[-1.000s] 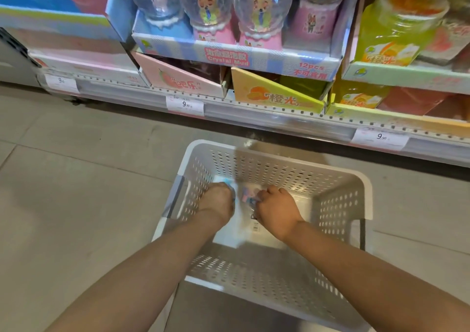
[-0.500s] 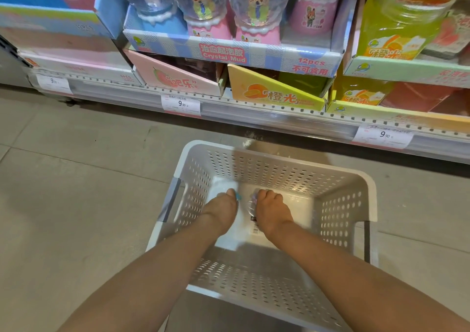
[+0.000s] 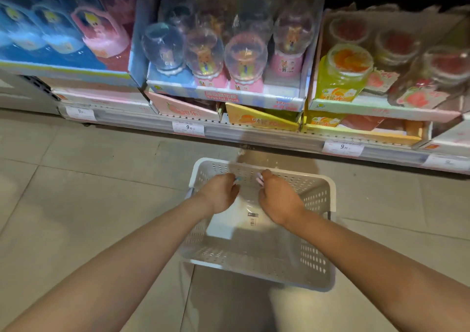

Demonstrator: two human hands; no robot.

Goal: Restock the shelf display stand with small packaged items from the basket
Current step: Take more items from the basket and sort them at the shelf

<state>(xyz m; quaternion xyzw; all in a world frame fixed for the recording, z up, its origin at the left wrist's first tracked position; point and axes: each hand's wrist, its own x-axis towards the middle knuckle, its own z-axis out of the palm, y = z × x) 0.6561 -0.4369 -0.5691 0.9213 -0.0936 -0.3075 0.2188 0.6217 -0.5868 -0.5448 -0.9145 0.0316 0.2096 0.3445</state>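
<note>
Hands curled over basket, left hand, right hand pinching small items

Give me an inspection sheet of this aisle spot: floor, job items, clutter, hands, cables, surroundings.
Surface: grey tiled floor; white perforated basket stands on it.
Job's things: blue item in the left hand, pink item in the right hand; a flat white packet lies in the basket.
Clutter: nothing seen.
Hands: left hand and right hand, over the basket, fingers curled, each holding its item.
Cables: nothing seen.
Surroundings: shelf with price tags, globe toys, a yellow jar; image blurred.
</note>
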